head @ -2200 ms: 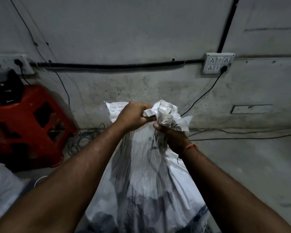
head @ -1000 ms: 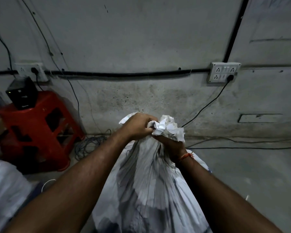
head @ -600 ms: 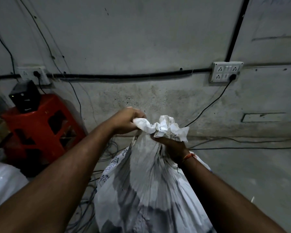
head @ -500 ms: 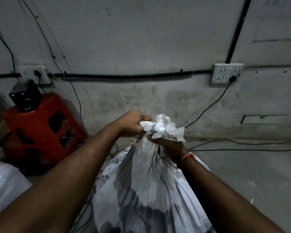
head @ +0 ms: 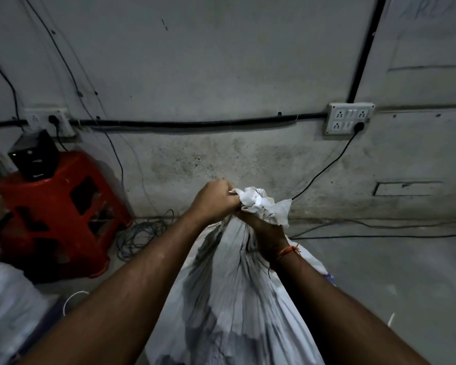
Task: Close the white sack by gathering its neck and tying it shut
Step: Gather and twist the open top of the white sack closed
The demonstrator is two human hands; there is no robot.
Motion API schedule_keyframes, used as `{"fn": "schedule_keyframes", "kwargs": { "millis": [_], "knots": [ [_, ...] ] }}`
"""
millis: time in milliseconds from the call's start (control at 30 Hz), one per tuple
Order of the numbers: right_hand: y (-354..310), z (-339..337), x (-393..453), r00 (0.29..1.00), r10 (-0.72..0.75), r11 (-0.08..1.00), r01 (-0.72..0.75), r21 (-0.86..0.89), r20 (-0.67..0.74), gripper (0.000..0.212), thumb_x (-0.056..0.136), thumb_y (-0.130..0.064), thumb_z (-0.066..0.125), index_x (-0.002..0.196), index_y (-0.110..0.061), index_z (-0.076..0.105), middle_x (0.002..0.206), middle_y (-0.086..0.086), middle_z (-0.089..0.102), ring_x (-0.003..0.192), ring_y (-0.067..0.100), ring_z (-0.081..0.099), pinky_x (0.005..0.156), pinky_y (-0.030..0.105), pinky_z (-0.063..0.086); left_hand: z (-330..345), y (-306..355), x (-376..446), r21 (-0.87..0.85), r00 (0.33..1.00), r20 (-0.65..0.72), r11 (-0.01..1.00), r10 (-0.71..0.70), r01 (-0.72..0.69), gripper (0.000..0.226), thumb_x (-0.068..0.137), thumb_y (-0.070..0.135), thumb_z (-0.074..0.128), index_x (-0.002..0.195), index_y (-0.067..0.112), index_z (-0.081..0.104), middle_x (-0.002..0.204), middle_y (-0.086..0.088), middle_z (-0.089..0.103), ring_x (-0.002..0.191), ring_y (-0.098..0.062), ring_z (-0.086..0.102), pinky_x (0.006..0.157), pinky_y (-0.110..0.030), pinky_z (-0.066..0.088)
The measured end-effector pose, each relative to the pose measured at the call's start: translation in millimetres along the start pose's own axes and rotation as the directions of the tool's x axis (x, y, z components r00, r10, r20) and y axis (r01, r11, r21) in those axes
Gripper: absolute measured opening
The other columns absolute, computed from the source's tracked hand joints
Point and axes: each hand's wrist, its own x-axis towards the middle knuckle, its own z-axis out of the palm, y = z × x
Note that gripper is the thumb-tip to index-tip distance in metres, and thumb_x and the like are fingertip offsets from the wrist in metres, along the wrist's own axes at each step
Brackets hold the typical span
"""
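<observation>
Head view: white sack [head: 229, 306] neck [head: 261, 206] is bunched & gripped by L hand [head: 216, 201] w/ curled fingers; R hand [head: 266, 233] is clamped round it just below.

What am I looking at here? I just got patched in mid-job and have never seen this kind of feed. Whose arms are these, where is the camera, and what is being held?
There is no machine: a person works bare-handed, and the one camera sits on their head, looking forward and down, so both arms reach in from the bottom of the picture. The left hand grips the crumpled top of the white sack. The right hand, with an orange thread at its wrist, holds the gathered neck just below. I see no finished knot or tie yet. The sack stands on a concrete floor. Behind to the left is a red plastic stool with a black box on top, loose cables beside it, and a wall socket on the right.
</observation>
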Motion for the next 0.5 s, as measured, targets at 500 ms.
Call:
{"fn": "schedule_keyframes", "kwargs": {
  "millis": [500],
  "knots": [
    [-5,2,4,0.991,0.129,0.991,-0.130,0.019,0.033,0.038,0.079,-0.015,0.082,0.115,-0.005,0.072,0.113,0.018,0.075,0.108,0.036,0.072,0.090,0.047,0.059,33,-66,-56,-0.542,0.956,0.292,0.824,0.001,0.165,0.095,0.080,0.036,0.081,0.156,0.021,0.026,0.145,0.013,0.055,0.129,0.004,0.057,0.108,-0.019,0.048]
  ]
}}
